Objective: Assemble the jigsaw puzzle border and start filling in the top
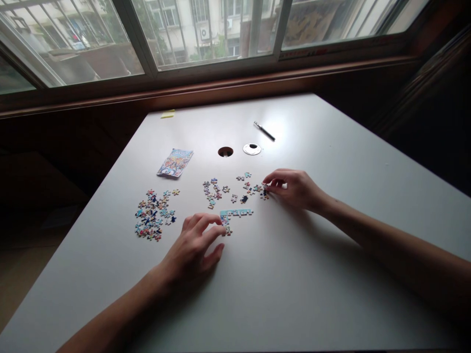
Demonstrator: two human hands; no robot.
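Observation:
My left hand (200, 240) is open, its fingers curved and apart, with the fingertips at the left edge of a joined L-shaped puzzle section (237, 213). That section has a light blue strip along its top and a short column going down on the left. At the right end of the loose pieces, my right hand (290, 187) pinches a small puzzle piece (264, 188) between thumb and fingers, partly hidden by the fingertips. Several loose puzzle pieces (217, 194) lie scattered between the hands. A bigger heap of puzzle pieces (149, 215) spreads out left of my left hand.
Everything lies on a white table (257, 294). A colourful printed picture sheet (175, 163) is behind the pieces. Farther back are a round cable hole (225, 152), its metal cover (252, 149), a dark pen (264, 131) and a yellow note (168, 113). Windows stand beyond.

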